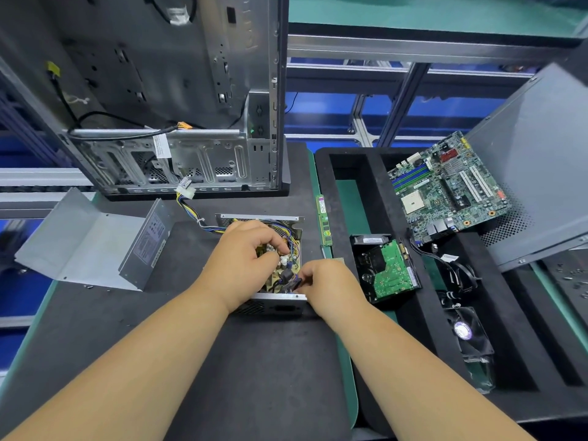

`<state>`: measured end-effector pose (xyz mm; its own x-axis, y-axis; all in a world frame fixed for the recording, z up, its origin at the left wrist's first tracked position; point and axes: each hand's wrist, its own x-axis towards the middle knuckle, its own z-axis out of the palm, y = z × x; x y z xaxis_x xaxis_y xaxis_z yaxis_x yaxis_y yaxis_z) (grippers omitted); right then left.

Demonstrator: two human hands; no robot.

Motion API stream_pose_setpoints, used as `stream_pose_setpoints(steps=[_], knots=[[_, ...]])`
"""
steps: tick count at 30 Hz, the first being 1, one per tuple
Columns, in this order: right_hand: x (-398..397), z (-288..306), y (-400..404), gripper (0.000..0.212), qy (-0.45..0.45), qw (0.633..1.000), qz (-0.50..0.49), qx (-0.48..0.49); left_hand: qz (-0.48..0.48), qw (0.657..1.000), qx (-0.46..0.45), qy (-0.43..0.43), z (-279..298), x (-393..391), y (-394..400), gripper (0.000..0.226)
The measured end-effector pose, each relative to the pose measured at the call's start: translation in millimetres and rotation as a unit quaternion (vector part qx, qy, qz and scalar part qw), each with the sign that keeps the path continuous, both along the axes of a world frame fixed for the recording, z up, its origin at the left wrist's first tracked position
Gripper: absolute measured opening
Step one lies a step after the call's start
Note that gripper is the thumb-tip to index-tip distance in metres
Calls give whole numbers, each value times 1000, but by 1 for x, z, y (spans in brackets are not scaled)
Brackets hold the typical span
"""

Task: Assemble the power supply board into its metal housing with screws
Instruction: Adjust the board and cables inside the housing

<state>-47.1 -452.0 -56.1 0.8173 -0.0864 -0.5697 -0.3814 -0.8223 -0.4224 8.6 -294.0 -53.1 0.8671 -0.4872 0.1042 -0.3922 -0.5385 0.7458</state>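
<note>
Working: both hands inside open grey metal power supply housing [270,305] on dark mat [254,377].
Left hand [245,259]: fingers curled down onto brown power supply board [288,270] crowded with components, gripping it from above.
Right hand [324,281]: just right of left hand, thumb and fingers pinching something small and dark at board's near right edge; cannot tell what.
Board: sits in housing, under and between both hands.
Wires: yellow, blue and black bundle [194,214] runs from housing, beyond left hand, to white connector [186,188].
Writing: grey folded metal cover [95,243] left of left hand carries a label [149,240], text too small to read; green memory stick [324,221] beyond right hand has stickers, unreadable.
Black foam tray [375,192], right of right hand: holds hard drive [386,268] with green circuit side up, black fan [467,332], black cables [458,272]; green motherboard [448,189] lies tilted across its far end.
Beyond hands: upright grey computer case [159,90], open.
</note>
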Motion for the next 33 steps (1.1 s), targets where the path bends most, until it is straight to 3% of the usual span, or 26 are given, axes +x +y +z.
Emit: stream_pose_setpoints(steps=[8,11,13,16,18,20,23,26,33], knots=[[-3,0,2,20,-24,999,14,-45,10,1000,-20,0,2,-2,-1,29],[-6,-5,0,14,-80,996,-24,-27,30,997,-71,-24,4,-4,1,28],[-5,-2,-2,13,-62,998,-14,-27,83,989,-119,-26,5,-2,10,31],[-6,4,-11,12,-103,993,-56,-32,296,944,-141,41,0,14,37,21],[-9,10,-16,13,-165,980,-104,-30,398,895,-128,155,-6,29,53,10],[-8,17,-16,12,-203,971,-123,-18,379,854,-160,317,-10,39,59,3],[2,30,-9,11,-234,966,-111,-11,290,808,-210,468,-15,45,60,28],[16,37,2,6,-246,964,-100,-13,270,779,-277,494,-15,50,62,27],[55,46,33,37,-245,963,26,-111,265,720,-356,533,-11,65,71,24]])
